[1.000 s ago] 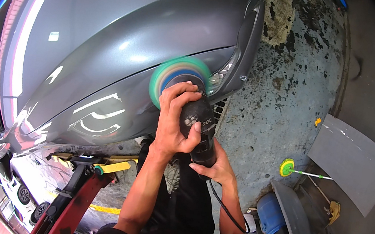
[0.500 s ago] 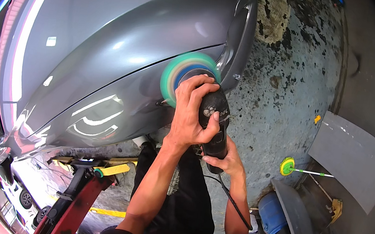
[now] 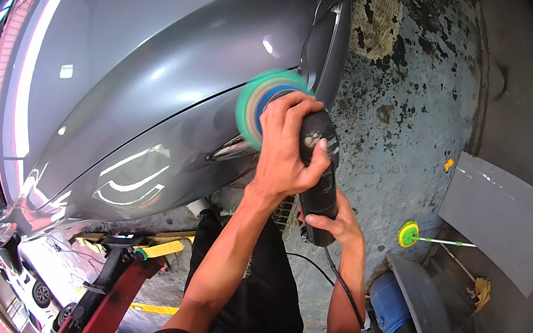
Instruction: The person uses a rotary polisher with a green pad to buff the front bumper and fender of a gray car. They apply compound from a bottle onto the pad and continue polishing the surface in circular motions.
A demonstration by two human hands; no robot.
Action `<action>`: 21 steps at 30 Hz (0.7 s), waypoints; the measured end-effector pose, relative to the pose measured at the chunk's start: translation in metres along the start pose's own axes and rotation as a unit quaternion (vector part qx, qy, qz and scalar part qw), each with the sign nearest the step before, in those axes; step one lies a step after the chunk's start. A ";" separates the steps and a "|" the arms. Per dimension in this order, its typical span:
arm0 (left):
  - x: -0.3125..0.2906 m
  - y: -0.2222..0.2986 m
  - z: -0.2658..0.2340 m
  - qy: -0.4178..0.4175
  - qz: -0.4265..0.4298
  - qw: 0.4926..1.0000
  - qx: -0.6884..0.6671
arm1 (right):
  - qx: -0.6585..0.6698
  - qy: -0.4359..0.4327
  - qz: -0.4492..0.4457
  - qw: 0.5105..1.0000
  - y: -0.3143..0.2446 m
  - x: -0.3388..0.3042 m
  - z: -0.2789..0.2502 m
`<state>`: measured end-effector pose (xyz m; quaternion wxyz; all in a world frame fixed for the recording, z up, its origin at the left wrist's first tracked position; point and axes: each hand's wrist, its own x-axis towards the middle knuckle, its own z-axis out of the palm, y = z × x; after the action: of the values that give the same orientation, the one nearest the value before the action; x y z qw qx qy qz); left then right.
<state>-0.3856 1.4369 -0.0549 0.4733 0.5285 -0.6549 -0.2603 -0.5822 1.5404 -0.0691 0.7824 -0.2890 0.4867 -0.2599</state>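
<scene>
A black car polisher (image 3: 321,174) is held in both my hands, its green foam pad (image 3: 245,106) blurred as if spinning. The pad lies at the corner of a glossy dark grey car (image 3: 179,61), beside the panel seam and the light. My left hand (image 3: 282,148) wraps over the polisher's head, just behind the pad, thumb along the body. Around the rear end of the body my right hand (image 3: 338,224) is closed, with part of its fingers hidden beneath. From that end a black cord (image 3: 346,288) runs down over my right forearm.
Below the car's side stands a red and black lift arm (image 3: 109,287) with yellow parts. To the right lie a grey panel (image 3: 502,214), a green-and-yellow round mop head (image 3: 408,234), a blue drum (image 3: 388,304) and a curved grey body part (image 3: 418,314). The floor paint is worn.
The polisher and both hands have shifted slightly to the right across the car's corner. More of the bright trim left of the pad now shows. The view has moved a little too.
</scene>
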 end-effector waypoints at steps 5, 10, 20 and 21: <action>0.016 0.004 0.024 0.010 -0.004 1.000 0.003 | -0.019 0.014 -0.004 1.000 -0.011 0.006 -0.019; 0.021 0.003 0.026 0.002 -0.016 1.000 0.000 | 0.007 -0.007 0.005 1.000 -0.018 0.008 -0.022; -0.014 -0.004 -0.022 0.002 -0.003 1.000 0.011 | -0.047 -0.027 0.010 0.998 0.009 0.007 0.011; -0.019 -0.005 -0.030 0.007 -0.004 1.000 0.011 | -0.055 -0.025 0.009 0.998 0.009 0.006 0.020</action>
<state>-0.3561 1.4583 -0.0535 0.4715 0.5379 -0.6521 -0.2513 -0.5602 1.5468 -0.0721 0.7797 -0.3333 0.4829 -0.2184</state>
